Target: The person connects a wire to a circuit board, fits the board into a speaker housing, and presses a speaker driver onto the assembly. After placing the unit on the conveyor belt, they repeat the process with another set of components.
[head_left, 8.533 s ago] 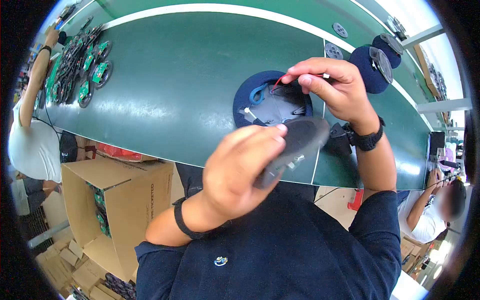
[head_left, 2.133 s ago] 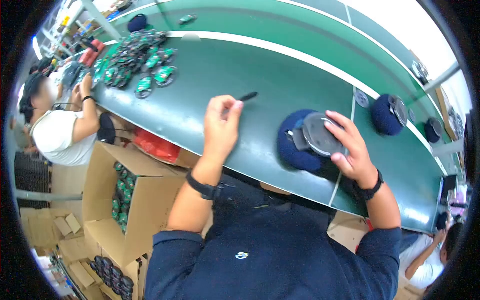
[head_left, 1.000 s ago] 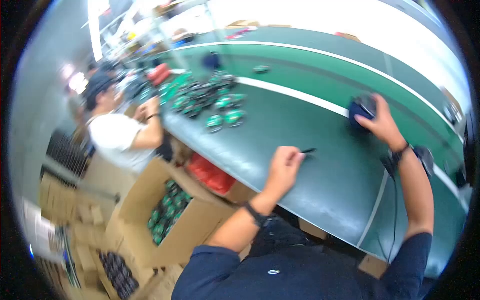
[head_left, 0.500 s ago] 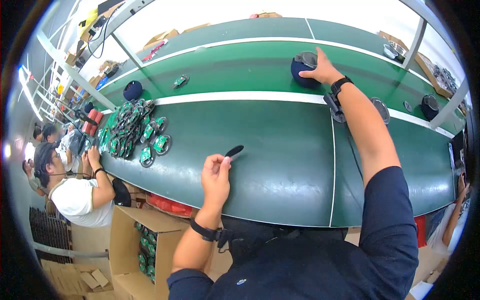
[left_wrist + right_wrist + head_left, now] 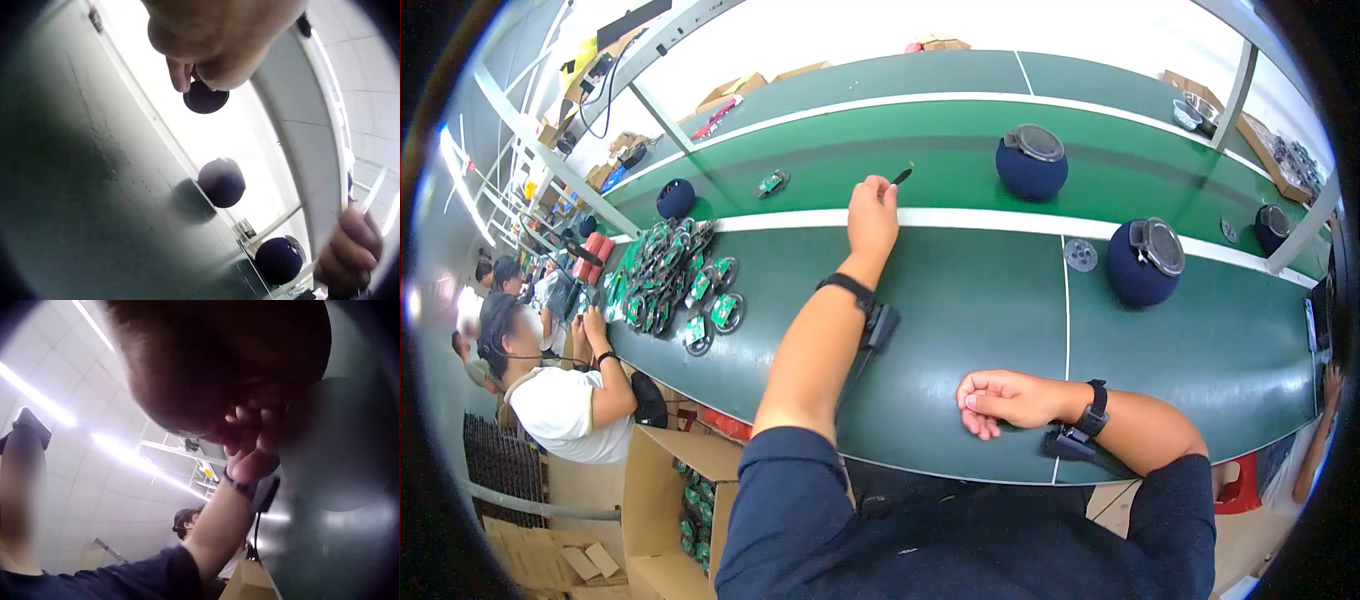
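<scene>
My left hand (image 5: 873, 217) pinches a thin black disc (image 5: 902, 176), seen nearly edge-on, above the green strip behind the worktop. In the left wrist view the disc (image 5: 206, 100) shows round and dark at the fingertips. My right hand (image 5: 1015, 400), fingers loosely curled and holding nothing, is near the front edge of the worktop. A navy fabric-covered ball (image 5: 1032, 165) with a grey round cap faces up on the green strip. Another such ball (image 5: 1145, 265) stands on the worktop at the right, beside a grey disc with holes (image 5: 1081, 256).
A heap of round black parts with green circuit boards (image 5: 660, 275) covers the worktop's left end. One more such part (image 5: 773, 183) and a navy ball (image 5: 675, 198) lie behind it. A cardboard box (image 5: 645, 500) stands below the front edge; a person (image 5: 565, 400) works at the left.
My right hand has let go of the navy ball on the green strip and come back to the front edge. My left hand has moved forward with the black disc.
</scene>
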Action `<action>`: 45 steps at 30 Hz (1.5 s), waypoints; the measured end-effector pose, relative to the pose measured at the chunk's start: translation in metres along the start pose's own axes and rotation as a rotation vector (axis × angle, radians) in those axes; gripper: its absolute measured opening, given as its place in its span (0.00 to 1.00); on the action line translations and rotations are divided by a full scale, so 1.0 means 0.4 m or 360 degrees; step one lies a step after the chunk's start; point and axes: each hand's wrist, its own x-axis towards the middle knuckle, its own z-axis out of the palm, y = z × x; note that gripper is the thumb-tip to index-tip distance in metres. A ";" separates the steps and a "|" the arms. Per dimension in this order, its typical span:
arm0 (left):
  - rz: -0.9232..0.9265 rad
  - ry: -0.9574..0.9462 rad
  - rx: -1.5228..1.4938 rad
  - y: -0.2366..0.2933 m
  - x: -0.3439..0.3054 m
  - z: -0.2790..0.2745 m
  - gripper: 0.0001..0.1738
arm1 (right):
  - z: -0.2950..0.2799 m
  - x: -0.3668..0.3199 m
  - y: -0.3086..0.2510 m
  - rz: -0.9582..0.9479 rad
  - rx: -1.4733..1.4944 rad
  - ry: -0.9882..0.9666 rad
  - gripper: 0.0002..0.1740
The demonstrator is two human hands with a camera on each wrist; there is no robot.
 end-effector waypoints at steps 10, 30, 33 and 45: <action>-0.0084 -0.0370 0.0291 -0.005 0.036 0.190 0.16 | -0.053 0.020 -0.006 0.0018 0.0224 -0.0256 0.15; -0.0005 -0.0469 0.0087 0.009 -0.212 -0.181 0.34 | -0.001 -0.018 0.009 -0.0212 0.0502 0.0204 0.16; -0.0158 -0.0463 0.0057 0.016 -0.242 -0.248 0.33 | -0.003 -0.011 0.028 -0.0262 0.0520 0.0290 0.14; -0.0370 -0.0345 -0.0327 -0.005 -0.239 -0.265 0.17 | 0.006 -0.009 -0.022 -0.0391 0.0673 0.0494 0.12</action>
